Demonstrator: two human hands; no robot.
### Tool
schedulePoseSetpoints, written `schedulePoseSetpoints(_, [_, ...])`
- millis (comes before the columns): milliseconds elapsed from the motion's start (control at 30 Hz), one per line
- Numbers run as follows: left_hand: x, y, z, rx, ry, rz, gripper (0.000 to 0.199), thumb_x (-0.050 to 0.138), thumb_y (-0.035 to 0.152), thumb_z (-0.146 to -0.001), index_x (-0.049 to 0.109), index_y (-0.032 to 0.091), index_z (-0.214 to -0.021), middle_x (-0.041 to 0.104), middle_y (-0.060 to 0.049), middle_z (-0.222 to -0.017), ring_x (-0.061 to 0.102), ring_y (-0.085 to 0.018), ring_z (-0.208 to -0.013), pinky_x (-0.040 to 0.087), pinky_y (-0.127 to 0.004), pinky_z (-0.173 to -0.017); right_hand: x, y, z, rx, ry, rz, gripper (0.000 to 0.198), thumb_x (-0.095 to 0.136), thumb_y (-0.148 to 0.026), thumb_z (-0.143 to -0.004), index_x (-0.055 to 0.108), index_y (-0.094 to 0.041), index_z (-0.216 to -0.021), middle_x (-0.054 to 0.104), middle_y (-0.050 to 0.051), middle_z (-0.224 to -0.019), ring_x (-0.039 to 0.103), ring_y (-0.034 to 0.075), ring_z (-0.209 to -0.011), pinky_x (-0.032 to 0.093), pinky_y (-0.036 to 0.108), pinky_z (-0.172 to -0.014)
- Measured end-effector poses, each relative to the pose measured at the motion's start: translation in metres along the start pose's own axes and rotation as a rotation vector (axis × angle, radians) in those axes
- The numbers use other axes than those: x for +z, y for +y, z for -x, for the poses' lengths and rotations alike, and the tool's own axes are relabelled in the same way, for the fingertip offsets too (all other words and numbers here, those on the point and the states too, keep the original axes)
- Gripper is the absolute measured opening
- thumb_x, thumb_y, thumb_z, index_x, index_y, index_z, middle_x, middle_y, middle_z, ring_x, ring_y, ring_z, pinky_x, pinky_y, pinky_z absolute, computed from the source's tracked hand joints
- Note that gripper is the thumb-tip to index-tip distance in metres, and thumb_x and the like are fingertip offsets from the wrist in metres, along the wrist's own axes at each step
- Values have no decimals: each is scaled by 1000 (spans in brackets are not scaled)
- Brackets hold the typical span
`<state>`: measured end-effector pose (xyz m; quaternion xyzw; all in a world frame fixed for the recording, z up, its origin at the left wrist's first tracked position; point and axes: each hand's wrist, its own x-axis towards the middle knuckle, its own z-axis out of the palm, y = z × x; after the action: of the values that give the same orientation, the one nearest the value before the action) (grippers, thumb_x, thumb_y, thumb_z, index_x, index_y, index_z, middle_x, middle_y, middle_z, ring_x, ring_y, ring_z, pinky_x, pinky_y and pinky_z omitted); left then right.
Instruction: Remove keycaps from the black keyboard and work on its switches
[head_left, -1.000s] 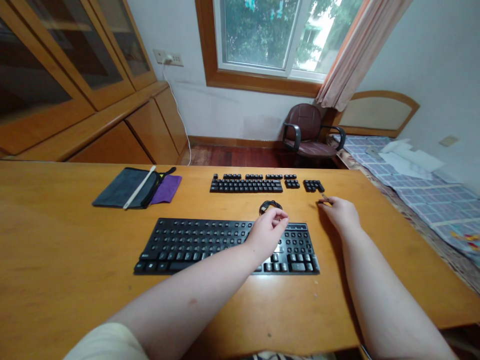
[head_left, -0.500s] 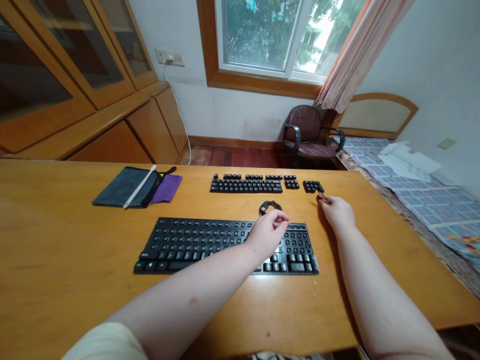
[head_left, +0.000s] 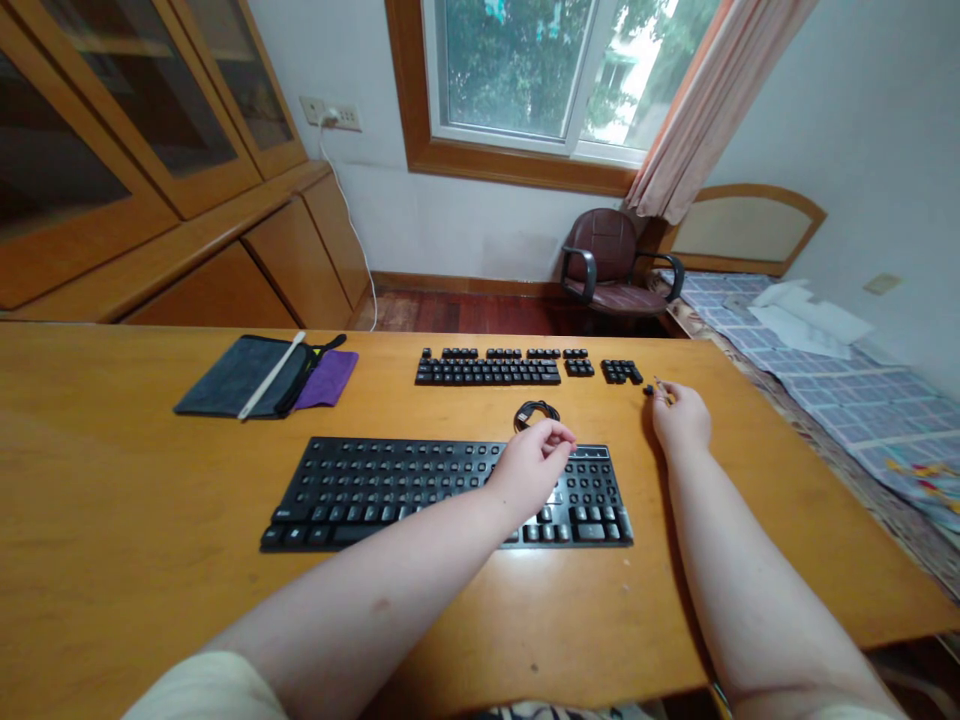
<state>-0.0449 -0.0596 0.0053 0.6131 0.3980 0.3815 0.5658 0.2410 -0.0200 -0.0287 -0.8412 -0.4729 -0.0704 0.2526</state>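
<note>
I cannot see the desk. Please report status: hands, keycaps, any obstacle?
Left hand curled above keyboard. Right hand pinches small tool beside loose keycap. Coiled cable lies between keyboard and keycap rows.

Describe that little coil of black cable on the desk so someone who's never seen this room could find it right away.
Start at the wooden desk and find the black keyboard nearest its front edge. Just past the keyboard's far edge, right by the fingertips of the left hand, lies the coiled cable. It is the only round loop there, unlike the straight rows of loose black keycaps laid out beyond it.
</note>
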Motion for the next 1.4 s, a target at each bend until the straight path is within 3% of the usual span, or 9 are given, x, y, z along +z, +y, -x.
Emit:
schedulePoseSetpoints(133, [-1, -1, -1, -6, -7, 15, 9, 51, 16, -78, 59, 17, -84, 60, -1, -75, 56, -11, -70, 45, -23, -66, 9, 2, -4, 8, -30, 40, 37, 47, -36, -80, 67, -18, -106, 63, 12, -109, 57, 25, -97, 43, 34, -80])
schedulePoseSetpoints(333, [-1, -7, -2, 19, -5, 8, 10, 52, 18, -79, 59, 17, -86, 61, -1, -76, 56, -12, -70, 45, -24, -66, 5, 0, -8, -4, -112, 53, 35, 53, -42, -77, 70, -20, -98, 64, 11, -99, 58, 24, -90, 45, 33, -75])
schedulePoseSetpoints(600, [1, -4, 0, 0, 0, 24, 10, 53, 20, -78, 60, 17, -84, 61, -1, -74, 56, -12, -69, 44, -23, -64, -1, -7, -6, -148, -275, -59, 47, 65, -54, -64, 65, -20, -98, 67, 7, -94, 61, 21, -79, 44, 31, -66])
schedulePoseSetpoints(733, [-1, 0, 0, -31, -5, 29, 9, 53, 19, -78, 60, 17, -83, 61, 0, -72, 55, -11, -67, 43, -23, -63, -1, -9, -7, -199, -321, -57, 49, 65, -54, -66, 65, -21, -102, 67, 7, -94, 61, 21, -80, 45, 32, -69])
schedulePoseSetpoints(867, [-1, 3, 1, -37, -4, 28, 10, 52, 17, -78, 60, 16, -82, 60, -1, -72, 54, -11, -66, 43, -22, -62, -5, -7, -7, -207, -344, -89, 47, 64, -47, -69, 64, -22, -108, 67, 6, -94, 61, 21, -82, 45, 32, -73])
schedulePoseSetpoints(1200, [-1, 0, 1, -47, -13, 50, 10, 50, 17, -78, 60, 16, -83, 61, 0, -72, 54, -10, -64, 43, -21, -60, -1, 2, -9, -293, -345, -157, 32, 56, -36, -76, 70, -19, -100, 66, 7, -101, 60, 21, -92, 45, 31, -82])
schedulePoseSetpoints(1400, [0, 0, 1, -43, -9, 45, 10, 51, 17, -79, 60, 16, -83, 61, -1, -73, 54, -11, -65, 43, -22, -62, -3, 0, -8, -210, -357, -157, 40, 61, -48, -70, 70, -18, -95, 68, 8, -96, 61, 23, -87, 46, 34, -78])
